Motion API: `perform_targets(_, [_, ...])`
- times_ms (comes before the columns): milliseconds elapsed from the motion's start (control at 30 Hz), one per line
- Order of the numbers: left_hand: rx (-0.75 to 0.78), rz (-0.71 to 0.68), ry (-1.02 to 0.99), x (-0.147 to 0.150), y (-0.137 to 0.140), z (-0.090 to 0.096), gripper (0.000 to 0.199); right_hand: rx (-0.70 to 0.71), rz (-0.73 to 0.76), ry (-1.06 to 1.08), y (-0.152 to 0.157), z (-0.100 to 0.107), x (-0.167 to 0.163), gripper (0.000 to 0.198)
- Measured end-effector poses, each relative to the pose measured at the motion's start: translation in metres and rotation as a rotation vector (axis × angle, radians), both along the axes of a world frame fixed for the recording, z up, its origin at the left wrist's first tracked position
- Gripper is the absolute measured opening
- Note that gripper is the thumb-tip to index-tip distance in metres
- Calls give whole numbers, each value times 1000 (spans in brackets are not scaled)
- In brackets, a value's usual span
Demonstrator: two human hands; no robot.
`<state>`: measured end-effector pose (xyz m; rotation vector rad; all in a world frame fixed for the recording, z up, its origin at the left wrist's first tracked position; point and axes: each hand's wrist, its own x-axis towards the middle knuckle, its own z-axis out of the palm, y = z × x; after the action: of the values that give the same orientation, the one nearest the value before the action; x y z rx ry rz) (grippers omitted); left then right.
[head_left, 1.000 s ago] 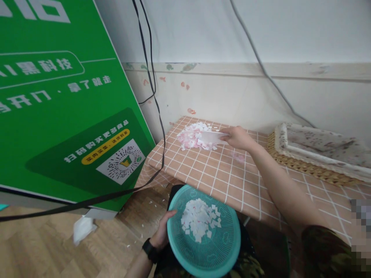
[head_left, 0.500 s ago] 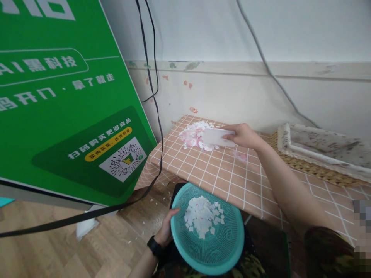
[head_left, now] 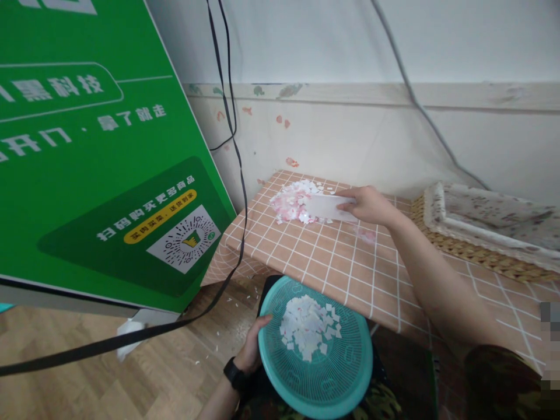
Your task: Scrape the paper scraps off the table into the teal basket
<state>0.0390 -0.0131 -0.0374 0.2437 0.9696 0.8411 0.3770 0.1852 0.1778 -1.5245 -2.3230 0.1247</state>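
My right hand (head_left: 370, 204) is closed on a flat white rectangular card (head_left: 327, 207), thumb below and fingers above. The card's left end meets a heap of small white and pink paper scraps (head_left: 289, 203) on the checked tablecloth (head_left: 332, 262). Below the table edge, my left hand (head_left: 254, 345) grips the left rim of a round turquoise plastic basket (head_left: 350, 382), its thumb over the edge. Small white paper squares (head_left: 306, 326) lie piled in the basket, which rests about my lap. Most of the left fingers are hidden under the rim.
A lined wicker basket (head_left: 485, 245) stands on the table at right, against the wall. At left is a large green panel (head_left: 109, 192) with white lettering. A black strap (head_left: 175, 326) hangs across in front of it. Paper bits are scattered on the wooden floor (head_left: 210, 361).
The view has shifted slightly. The card seems to have edged a little left against the heap of scraps. My left hand keeps its grip on the basket.
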Motion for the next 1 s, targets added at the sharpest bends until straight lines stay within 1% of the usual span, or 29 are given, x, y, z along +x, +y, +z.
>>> perform_targets(133, [-2, 8, 22, -1, 1, 3, 28, -45, 35, 24, -1, 0, -4, 34])
perform_targets(267, [-5, 35, 39, -1, 1, 7, 26, -36, 14, 33, -1, -3, -8, 35])
perform_targets(367, [22, 25, 41, -1, 2, 8, 26, -63, 63, 67, -3, -5, -15, 35])
perform_targets(500, [28, 20, 30, -1, 2, 7, 27, -50, 38, 82, -8, -5, -26, 35])
perform_targets(600, [8, 27, 12, -2, 3, 7, 27, -121, 79, 114, -11, -3, -30, 33])
perform_targets(733, [15, 38, 37, -3, 3, 8, 26, -161, 109, 166, -12, 2, -27, 32])
perform_targets(867, [20, 39, 29, -4, 3, 8, 24, -225, 132, 125, -9, 5, -16, 29])
perform_targets(933, [13, 39, 30, -5, 3, 8, 24, -272, 151, 124, -8, 5, -11, 30])
perform_targets(1000, [9, 43, 29, -4, 3, 9, 24, -290, 149, 138, -7, 5, -7, 30])
